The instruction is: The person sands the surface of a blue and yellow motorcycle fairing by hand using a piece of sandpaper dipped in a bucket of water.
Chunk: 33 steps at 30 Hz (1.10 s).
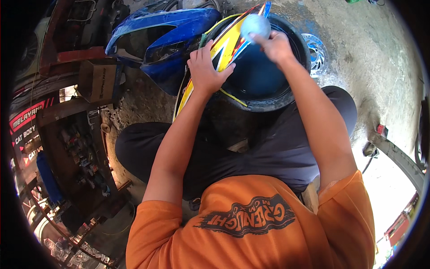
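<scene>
A long motorcycle body panel (233, 36) in yellow, with black, red and blue patterns, lies slantwise over the left part of a round black tub (305, 56). My left hand (207, 71) grips the panel along its lower part, the thumb on the right edge and the fingers over the left. In my right hand (276, 47) is a rounded light-blue pad (255, 27), which looks like a sponge and is against the panel's upper part. Dark bluish water (257, 78) shows inside the tub. The panel's lower end is partly hidden behind my left forearm.
Blue motorcycle fairing pieces (165, 42) lie left of the tub. A brake disc (317, 55) rests on the concrete floor at its right. Farther left are a cardboard box (98, 83) and a dark shelf (83, 152) of small items. My crossed legs border the tub's near side.
</scene>
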Each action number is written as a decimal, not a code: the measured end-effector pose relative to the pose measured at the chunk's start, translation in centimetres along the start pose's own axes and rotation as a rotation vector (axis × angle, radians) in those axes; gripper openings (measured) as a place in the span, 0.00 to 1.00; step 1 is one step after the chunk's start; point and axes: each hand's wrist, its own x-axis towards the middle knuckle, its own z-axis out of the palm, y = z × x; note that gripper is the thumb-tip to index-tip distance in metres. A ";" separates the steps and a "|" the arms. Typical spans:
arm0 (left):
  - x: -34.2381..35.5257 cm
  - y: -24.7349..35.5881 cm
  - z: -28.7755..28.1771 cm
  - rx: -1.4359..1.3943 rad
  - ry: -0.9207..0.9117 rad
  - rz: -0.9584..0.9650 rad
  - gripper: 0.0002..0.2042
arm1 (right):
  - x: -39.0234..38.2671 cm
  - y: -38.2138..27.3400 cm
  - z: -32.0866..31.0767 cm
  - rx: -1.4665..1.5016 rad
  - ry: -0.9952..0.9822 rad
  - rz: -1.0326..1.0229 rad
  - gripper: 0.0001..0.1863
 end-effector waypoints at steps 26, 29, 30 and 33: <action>0.2 0.3 -0.1 -0.007 -0.008 -0.001 0.46 | 1.3 -0.6 -1.6 -0.113 0.107 0.051 0.22; 0.1 -0.2 0.1 0.013 -0.015 0.007 0.46 | -0.6 -0.2 0.7 -0.417 -0.040 -0.168 0.23; -0.1 -0.5 0.0 0.033 -0.001 0.014 0.46 | -2.1 -1.0 2.0 -0.228 -0.131 -0.056 0.23; 0.0 -0.2 -0.1 0.026 -0.003 0.004 0.46 | 0.7 -1.0 -0.3 -0.247 -0.044 -0.061 0.22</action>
